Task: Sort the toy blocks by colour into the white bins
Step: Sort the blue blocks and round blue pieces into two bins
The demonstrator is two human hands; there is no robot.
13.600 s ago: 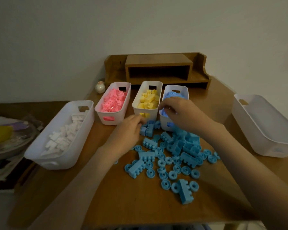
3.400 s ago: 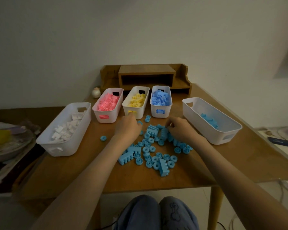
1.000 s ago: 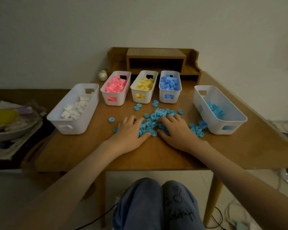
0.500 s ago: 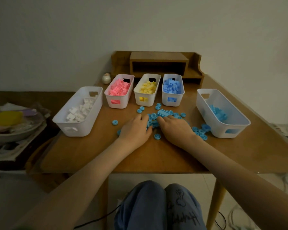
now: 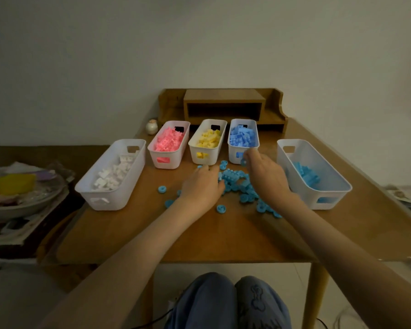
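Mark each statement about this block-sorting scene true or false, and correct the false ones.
1. Five white bins stand on the table. True.
2. The pink bin sits between the white-block bin and the yellow bin. True.
3. The loose blocks on the table are yellow. False: they are light blue.
4. The large right bin is empty. False: it holds light blue blocks.
5. Both hands are over the loose blocks, the left hand and the right hand. True.
6. The wooden shelf stands at the near edge. False: it stands at the far edge, behind the bins.
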